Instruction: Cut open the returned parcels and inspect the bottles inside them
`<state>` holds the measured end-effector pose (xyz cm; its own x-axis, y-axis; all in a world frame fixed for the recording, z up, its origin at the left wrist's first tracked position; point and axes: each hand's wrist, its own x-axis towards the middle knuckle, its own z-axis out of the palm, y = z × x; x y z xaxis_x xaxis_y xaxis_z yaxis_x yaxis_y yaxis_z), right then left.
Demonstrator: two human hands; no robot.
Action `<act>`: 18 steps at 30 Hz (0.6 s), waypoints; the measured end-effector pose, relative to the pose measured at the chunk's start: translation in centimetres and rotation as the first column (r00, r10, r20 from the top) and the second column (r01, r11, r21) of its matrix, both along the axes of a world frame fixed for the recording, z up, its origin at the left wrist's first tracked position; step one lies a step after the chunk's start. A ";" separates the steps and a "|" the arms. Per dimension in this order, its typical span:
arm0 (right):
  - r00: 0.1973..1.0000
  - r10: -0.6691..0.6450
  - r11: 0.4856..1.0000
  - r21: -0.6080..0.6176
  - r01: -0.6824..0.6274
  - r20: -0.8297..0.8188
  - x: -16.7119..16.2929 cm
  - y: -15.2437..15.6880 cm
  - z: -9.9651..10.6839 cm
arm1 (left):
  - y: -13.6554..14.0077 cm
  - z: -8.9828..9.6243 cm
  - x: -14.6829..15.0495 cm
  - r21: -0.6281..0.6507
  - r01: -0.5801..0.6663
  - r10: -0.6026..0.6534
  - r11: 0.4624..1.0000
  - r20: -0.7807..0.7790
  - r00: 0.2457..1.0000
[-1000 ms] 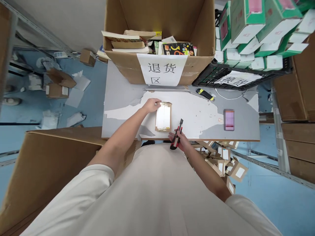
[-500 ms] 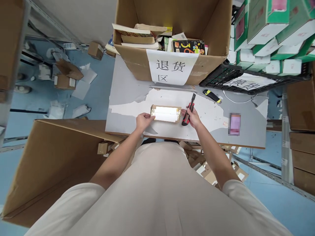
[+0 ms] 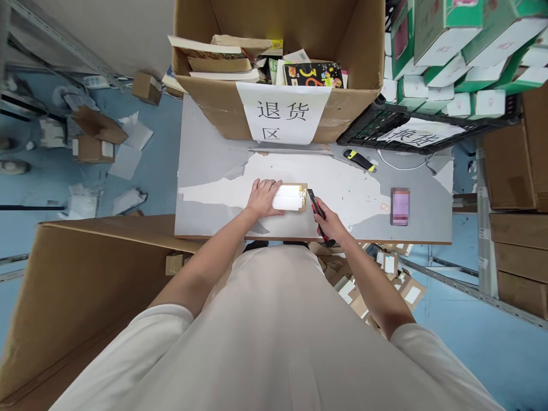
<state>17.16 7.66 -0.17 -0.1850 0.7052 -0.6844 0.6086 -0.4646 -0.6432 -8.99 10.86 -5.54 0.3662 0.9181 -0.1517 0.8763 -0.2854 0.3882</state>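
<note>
A small cardboard box (image 3: 290, 197) with a white label on top and clear tape at its right end lies flat on the table. My left hand (image 3: 264, 198) grips its left end from above, fingers on the far side and thumb along the near side, hiding that end. In my right hand (image 3: 329, 221) is a red and black utility knife (image 3: 324, 227), closed in the fingers. Its tip points away from me, close beside the taped right end; whether it touches the box I cannot tell.
A large carton of books (image 3: 205, 108) stands at the table's back, beside a black crate (image 3: 363, 132) of green-white boxes. A second yellow-black cutter (image 3: 359, 160) and a blurred pink phone-like item (image 3: 399, 206) lie to the right. An open carton (image 3: 98, 297) stands at lower left.
My left hand has moved from the box's left edge to over its top. My right hand has left the right end and turned the knife so its tip points at the box.
</note>
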 end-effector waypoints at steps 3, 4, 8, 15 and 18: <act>0.994 0.103 0.995 -0.002 -0.103 0.045 0.5 1.0 0.9 | -0.1 -0.2 0.0 0.037 -0.011 0.011 0.999 0.006 1.000; 0.988 0.142 0.990 -0.002 -0.142 0.064 0.7 1.4 1.3 | -0.2 -0.2 0.0 0.047 -0.014 0.014 0.999 0.012 1.000; 0.954 0.260 0.966 -0.024 -0.259 0.150 0.9 1.7 2.5 | -0.3 -0.3 0.0 0.076 -0.026 0.024 0.997 0.027 0.999; 0.878 0.361 0.920 0.034 -0.390 0.315 0.2 -0.8 2.2 | -0.4 -0.7 0.0 0.085 -0.030 0.027 0.996 0.036 0.999; 0.857 0.377 0.909 0.038 -0.415 0.351 0.2 -1.5 2.2 | -0.4 -0.6 0.0 0.078 -0.027 0.024 0.997 0.039 0.999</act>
<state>17.40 6.19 2.04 -0.2428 0.6933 -0.6785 0.9107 -0.0781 -0.4057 -8.99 10.50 -6.15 0.3468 0.9357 -0.0652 0.8685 -0.2941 0.3991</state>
